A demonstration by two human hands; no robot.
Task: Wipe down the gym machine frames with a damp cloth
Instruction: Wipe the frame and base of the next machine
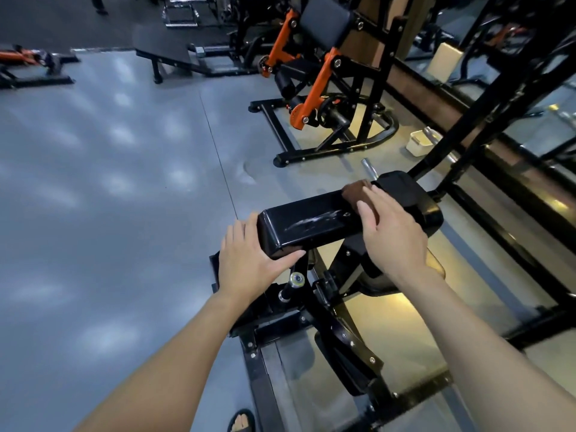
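The wiping is looking only partly done: the glossy black padded rest of the nearest machine is showing a pale wet streak across its near half, which suggests the cloth is covering the pad in passes, while the black steel frame beneath it is showing no wet marks that can be made out, and the orange-and-black machine beyond is looking untouched, so most of the job is probably remaining. The brown damp cloth is lying on the top of the pad towards its far end, just beside the second black cushion. The right hand is pressing down on the cloth with straight, spread fingers, the palm flat and the wrist angling in from the lower right. The left hand is bracing the near end of the pad, fingers extending up along its left side and the thumb reaching under the lower edge, its grip loose rather than tight. Both forearms are stretching forward from the bottom of the view.
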